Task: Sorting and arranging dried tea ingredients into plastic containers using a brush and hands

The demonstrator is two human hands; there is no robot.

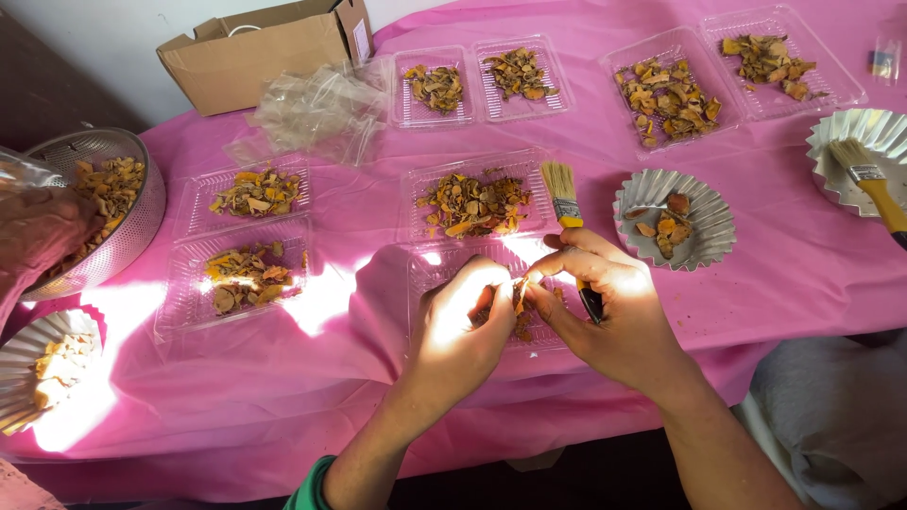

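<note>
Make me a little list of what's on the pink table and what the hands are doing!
Table cover: pink cloth
Left hand: pinching a small dried orange piece together with the right hand
Right hand: fingers on the same piece, also holding a yellow-handled brush
Under the hands: clear plastic tray
Other trays: several clear ones with dried orange-brown pieces, such as the middle tray
Fluted metal dish: a few pieces inside
Far left: metal colander with pieces
Back: open cardboard box
</note>
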